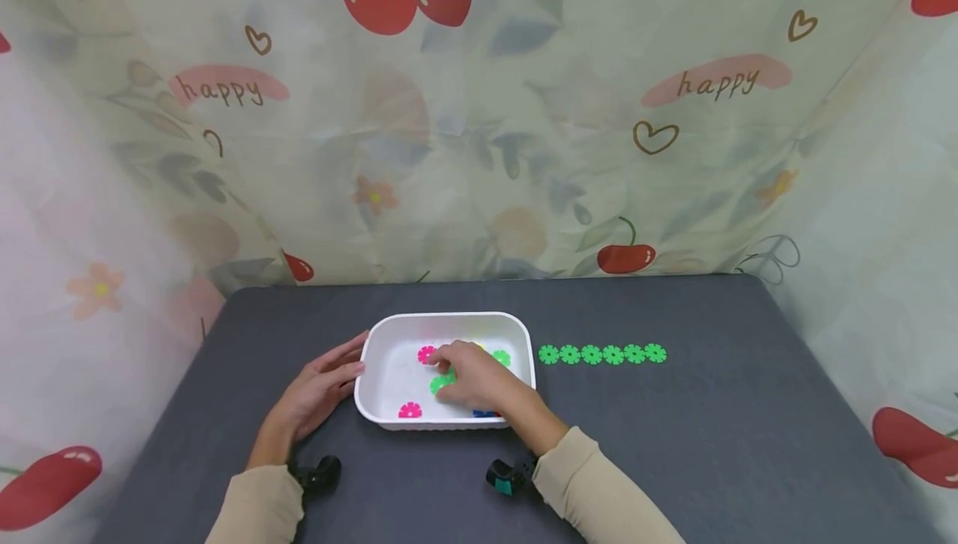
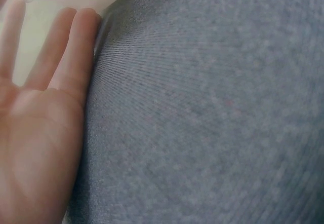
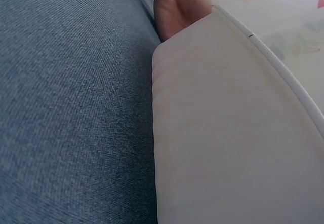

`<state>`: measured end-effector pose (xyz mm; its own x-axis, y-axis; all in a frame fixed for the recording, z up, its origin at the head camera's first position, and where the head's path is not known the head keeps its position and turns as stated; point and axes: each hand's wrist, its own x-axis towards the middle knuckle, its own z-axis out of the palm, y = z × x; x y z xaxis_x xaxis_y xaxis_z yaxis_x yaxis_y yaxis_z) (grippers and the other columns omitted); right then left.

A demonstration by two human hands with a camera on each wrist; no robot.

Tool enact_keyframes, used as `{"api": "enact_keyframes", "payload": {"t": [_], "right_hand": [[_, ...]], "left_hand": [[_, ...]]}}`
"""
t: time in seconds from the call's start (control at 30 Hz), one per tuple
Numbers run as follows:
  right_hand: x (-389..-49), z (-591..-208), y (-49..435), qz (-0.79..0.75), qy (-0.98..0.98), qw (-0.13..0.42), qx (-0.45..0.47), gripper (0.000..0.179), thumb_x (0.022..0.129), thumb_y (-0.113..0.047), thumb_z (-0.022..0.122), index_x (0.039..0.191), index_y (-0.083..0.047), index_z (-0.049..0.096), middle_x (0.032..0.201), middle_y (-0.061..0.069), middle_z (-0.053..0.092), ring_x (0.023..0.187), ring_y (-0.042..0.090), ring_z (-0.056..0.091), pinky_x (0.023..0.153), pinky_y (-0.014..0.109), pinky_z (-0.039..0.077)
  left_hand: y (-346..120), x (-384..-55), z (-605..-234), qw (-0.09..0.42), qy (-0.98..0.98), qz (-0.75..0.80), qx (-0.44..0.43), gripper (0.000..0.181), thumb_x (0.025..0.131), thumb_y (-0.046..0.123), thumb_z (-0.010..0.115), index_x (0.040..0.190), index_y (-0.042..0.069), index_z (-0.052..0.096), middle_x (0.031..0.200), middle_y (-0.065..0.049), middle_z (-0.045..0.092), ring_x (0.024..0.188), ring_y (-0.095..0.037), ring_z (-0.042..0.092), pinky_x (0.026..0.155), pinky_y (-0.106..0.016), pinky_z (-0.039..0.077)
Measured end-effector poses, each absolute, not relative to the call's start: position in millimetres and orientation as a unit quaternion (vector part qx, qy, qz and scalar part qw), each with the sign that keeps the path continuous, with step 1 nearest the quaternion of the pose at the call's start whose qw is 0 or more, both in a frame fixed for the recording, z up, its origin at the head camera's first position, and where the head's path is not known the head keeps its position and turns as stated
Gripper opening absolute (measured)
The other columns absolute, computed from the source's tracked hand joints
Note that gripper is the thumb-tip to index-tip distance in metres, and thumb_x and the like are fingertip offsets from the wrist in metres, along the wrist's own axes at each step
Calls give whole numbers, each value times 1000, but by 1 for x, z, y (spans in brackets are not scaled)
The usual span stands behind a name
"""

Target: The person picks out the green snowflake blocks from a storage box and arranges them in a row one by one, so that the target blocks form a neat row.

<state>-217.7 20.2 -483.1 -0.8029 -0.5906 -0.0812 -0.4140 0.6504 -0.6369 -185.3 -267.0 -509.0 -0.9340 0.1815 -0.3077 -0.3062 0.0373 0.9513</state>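
Observation:
A white plastic tray (image 1: 389,344) holds several small flower-shaped discs. My left hand (image 1: 318,390) rests against its left side, fingers straight; the left wrist view shows the palm and extended fingers (image 2: 83,46) by the tray. My right hand (image 1: 482,379) reaches down inside the tray. Its thumb and forefinger are spread around a green disc (image 1: 440,385), with a pink disc (image 1: 426,354) by the forefinger. Another pink disc (image 1: 410,411) lies at the tray's front, and a green one (image 1: 503,358) behind the right hand. Blue discs (image 1: 485,413) are partly hidden by the near rim.
Right of the tray, several green flower discs (image 1: 592,354) lie in a straight row on the dark grey table (image 1: 718,444). A patterned curtain (image 1: 464,153) hangs behind and at both sides. Black devices (image 1: 322,474) are worn at both wrists.

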Motion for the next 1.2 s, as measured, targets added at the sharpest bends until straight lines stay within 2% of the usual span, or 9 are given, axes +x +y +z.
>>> {"api": "enact_keyframes", "payload": {"t": [0.4,0.67,0.93,1.07,1.2], "right_hand": [[-214,-481,20,-237,911,107,-319,32,86,-21,82,116,-15,75,104,-2,67,93,9,56,89,23,51],[-216,-479,19,-290,907,89,-293,6,92,-17,76,94,-16,71,83,-5,61,77,8,51,74,21,46],[-216,-472,22,-364,889,69,-270,13,94,-21,74,107,-16,73,94,-3,69,81,11,55,78,22,50],[-213,-464,26,-393,880,54,-263,21,95,-20,74,115,-17,71,99,-3,70,83,11,56,76,21,50],[-210,-454,30,-423,867,39,-260,23,95,-17,73,117,-15,69,101,-2,72,84,11,59,74,20,52]], "left_hand": [[-267,-186,-507,175,696,695,-43,69,100,26,66,161,23,33,166,-11,33,129,-1,55,104,-19,50],[-268,-186,-506,172,695,697,-43,70,99,26,67,161,23,34,166,-12,33,128,1,55,102,-17,50],[-269,-183,-508,174,693,699,-34,69,100,25,66,161,21,33,166,-13,32,127,2,55,102,-17,50],[-269,-183,-508,174,692,700,-36,69,100,24,66,161,21,33,166,-12,33,128,2,55,103,-18,50],[-268,-184,-508,178,691,699,-38,70,100,23,66,161,21,32,167,-11,32,129,2,54,104,-19,49]]}}
